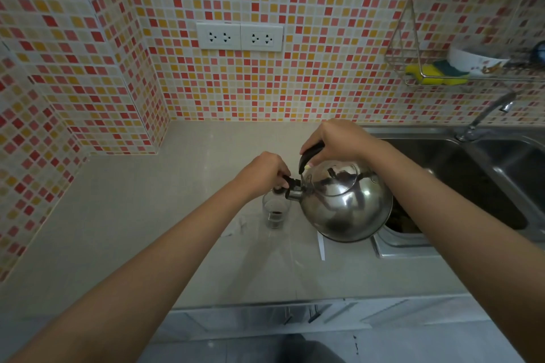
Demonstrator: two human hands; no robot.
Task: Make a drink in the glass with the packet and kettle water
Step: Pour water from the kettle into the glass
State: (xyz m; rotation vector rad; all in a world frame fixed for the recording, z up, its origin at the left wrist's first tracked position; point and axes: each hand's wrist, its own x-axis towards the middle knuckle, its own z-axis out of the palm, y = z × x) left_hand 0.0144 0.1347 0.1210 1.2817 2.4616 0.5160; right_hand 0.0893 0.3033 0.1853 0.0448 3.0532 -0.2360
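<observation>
A shiny steel kettle (345,203) hangs tilted to the left above the counter, its spout over a small clear glass (275,213). The glass stands upright and has dark liquid or powder in its lower part. My right hand (336,141) grips the kettle's black handle from above. My left hand (264,171) pinches the black spout cap, just above the glass rim. A torn white packet (237,227) lies on the counter left of the glass. A narrow white strip (321,247) lies under the kettle.
A beige counter (147,215) runs to a tiled corner wall. A steel sink (472,174) with a tap (486,115) lies on the right. A wire rack (442,67) holding a sponge and bowl hangs above it. Two wall sockets (239,36) sit behind.
</observation>
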